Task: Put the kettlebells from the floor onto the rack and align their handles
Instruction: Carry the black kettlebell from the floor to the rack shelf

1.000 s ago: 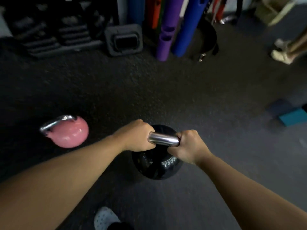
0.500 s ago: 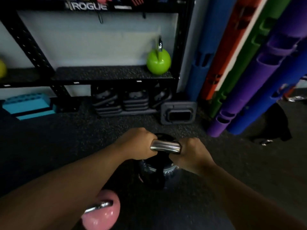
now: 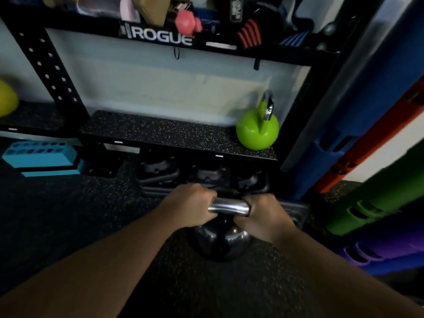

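Note:
A black kettlebell [image 3: 220,243] with a chrome handle hangs above the floor in front of the rack. My left hand [image 3: 191,206] grips the handle's left end and my right hand [image 3: 263,214] grips its right end. The black rack's lower shelf [image 3: 156,131] has a speckled rubber top. A green kettlebell [image 3: 257,131] stands at the shelf's right end, its chrome handle edge-on to me. A yellow kettlebell [image 3: 6,98] shows partly on the neighbouring shelf at far left.
Black weight blocks [image 3: 206,175] sit on the floor under the shelf. Blue perforated blocks [image 3: 43,157] lie at left. Blue, orange, green and purple tubes [image 3: 378,198] lean at right. The upper shelf holds a pink dumbbell [image 3: 187,24] and assorted gear.
I have carried the black kettlebell closer to the rack, and the view has risen. The pink kettlebell on the floor has dropped out of view.

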The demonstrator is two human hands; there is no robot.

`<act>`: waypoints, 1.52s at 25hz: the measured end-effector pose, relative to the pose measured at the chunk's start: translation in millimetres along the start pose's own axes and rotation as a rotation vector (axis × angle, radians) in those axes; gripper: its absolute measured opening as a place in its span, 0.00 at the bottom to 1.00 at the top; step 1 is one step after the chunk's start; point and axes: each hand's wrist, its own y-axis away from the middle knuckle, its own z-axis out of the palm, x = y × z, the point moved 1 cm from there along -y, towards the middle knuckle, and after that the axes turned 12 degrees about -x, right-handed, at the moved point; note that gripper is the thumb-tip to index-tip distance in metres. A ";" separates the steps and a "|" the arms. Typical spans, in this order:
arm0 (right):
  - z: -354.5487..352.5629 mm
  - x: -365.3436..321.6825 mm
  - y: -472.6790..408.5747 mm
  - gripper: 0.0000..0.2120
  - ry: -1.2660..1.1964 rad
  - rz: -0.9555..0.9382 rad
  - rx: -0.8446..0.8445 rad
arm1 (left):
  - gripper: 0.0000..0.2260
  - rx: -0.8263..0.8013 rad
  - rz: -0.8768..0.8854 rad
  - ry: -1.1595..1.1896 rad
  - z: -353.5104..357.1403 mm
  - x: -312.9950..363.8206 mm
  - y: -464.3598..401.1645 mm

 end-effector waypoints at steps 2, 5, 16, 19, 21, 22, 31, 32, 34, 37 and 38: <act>-12.1 -3.9 -43.3 0.06 0.007 -0.014 -0.003 | 0.07 0.040 -0.019 -0.035 -10.1 -28.2 -26.4; -29.9 -2.3 -118.3 0.07 0.020 -0.033 0.015 | 0.07 0.067 -0.053 -0.062 -27.5 -79.3 -79.2; -97.0 17.7 -361.1 0.18 0.094 -0.207 0.207 | 0.11 0.183 -0.183 -0.056 -83.8 -222.5 -261.9; -106.2 10.7 -408.5 0.15 0.093 -0.212 0.251 | 0.12 0.244 -0.178 -0.062 -92.2 -255.5 -292.0; -107.4 6.7 -437.6 0.08 0.090 -0.135 0.218 | 0.11 0.247 -0.197 -0.023 -96.2 -276.0 -307.9; -107.2 4.9 -450.5 0.06 0.084 -0.108 0.203 | 0.09 0.243 -0.207 0.001 -98.4 -284.9 -314.9; -116.6 18.9 -489.1 0.06 -0.028 0.095 0.218 | 0.06 0.178 -0.278 0.248 -105.6 -305.4 -376.7; -116.8 19.8 -490.5 0.06 -0.022 0.089 0.222 | 0.06 0.191 -0.276 0.257 -104.7 -306.1 -377.7; -116.8 19.6 -491.8 0.07 -0.014 0.089 0.209 | 0.06 0.215 -0.254 0.261 -101.2 -308.3 -376.2; -123.2 17.3 -488.5 0.13 0.030 0.124 0.122 | 0.11 0.221 -0.232 0.327 -98.5 -308.6 -376.7; -125.4 14.2 -485.6 0.18 0.077 0.121 0.100 | 0.15 0.212 -0.231 0.384 -97.3 -310.1 -373.7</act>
